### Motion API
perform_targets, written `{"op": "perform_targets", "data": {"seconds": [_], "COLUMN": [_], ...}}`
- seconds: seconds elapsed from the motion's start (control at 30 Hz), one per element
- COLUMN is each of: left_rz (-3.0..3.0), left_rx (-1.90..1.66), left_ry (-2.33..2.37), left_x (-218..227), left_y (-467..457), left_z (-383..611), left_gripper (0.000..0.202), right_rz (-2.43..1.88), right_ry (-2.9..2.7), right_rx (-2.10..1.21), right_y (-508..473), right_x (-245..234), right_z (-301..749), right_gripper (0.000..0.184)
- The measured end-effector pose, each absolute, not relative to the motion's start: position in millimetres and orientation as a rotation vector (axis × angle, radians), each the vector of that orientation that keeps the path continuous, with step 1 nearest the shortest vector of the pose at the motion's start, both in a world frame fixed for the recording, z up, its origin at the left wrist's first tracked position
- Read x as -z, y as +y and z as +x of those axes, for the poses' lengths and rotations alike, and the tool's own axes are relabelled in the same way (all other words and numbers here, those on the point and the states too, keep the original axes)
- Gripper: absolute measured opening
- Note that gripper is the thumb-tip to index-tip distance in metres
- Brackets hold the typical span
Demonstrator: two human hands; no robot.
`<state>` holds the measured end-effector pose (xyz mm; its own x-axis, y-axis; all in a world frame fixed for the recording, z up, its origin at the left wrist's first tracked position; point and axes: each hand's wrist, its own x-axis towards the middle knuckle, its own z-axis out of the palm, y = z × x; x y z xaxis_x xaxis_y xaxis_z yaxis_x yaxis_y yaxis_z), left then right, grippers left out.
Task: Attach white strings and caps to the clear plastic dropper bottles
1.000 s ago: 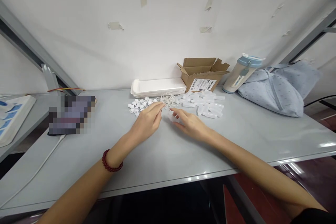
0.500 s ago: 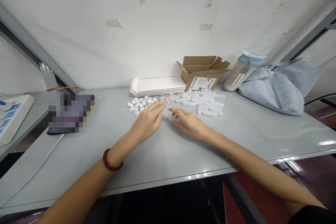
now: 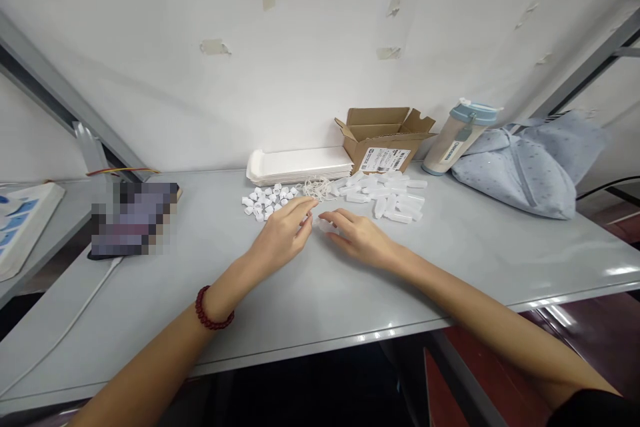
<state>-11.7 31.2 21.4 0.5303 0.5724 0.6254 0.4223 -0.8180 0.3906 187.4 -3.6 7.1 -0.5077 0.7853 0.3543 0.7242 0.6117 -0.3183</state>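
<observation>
My left hand (image 3: 285, 233) hovers over the middle of the table beside a pile of small white caps (image 3: 265, 200). Its fingers are stretched out with the thumb apart, and I see nothing in it. Opposite it, my right hand (image 3: 360, 237) has thumb and fingers curved around a translucent plastic tube (image 3: 327, 225), partly hidden by the fingers. More such translucent tubes (image 3: 400, 203) lie in a heap behind the right hand. Between caps and tubes is a tangle of thin whitish cords (image 3: 317, 188), just beyond the fingertips.
At the wall lie a stack of flat white boxes (image 3: 305, 163) and an open cardboard box (image 3: 383, 147). To the right stand a bottle (image 3: 457, 140) and a light blue cloth bag (image 3: 520, 173). A blurred phone (image 3: 135, 217) with a white cable (image 3: 75, 320) lies left.
The view has shifted slightly. Both hands stay almost in place, the right one's fingers drawing a little nearer the left hand with the translucent tube.
</observation>
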Motion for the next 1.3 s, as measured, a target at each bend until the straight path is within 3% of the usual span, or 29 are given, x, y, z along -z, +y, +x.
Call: {"op": "perform_targets", "data": {"seconds": [0.77,1.3], "left_rz": [2.330,2.286], "left_rx": [-1.023,-0.944], "left_ry": [0.879,0.995], "left_x": [-25.2,-39.5], "left_y": [27.9,25.6], "left_z": [-9.9,-14.3], "left_gripper": [0.028,0.035], "right_rz": [-1.068,-0.998], "right_ry": [-2.303,-2.127], "right_rx": [-0.332,-0.242], "right_y": [-7.3,-7.6], "right_x": [-6.3,-7.7], "right_z": [185.3,182.7], "right_gripper": [0.040,0.025]}}
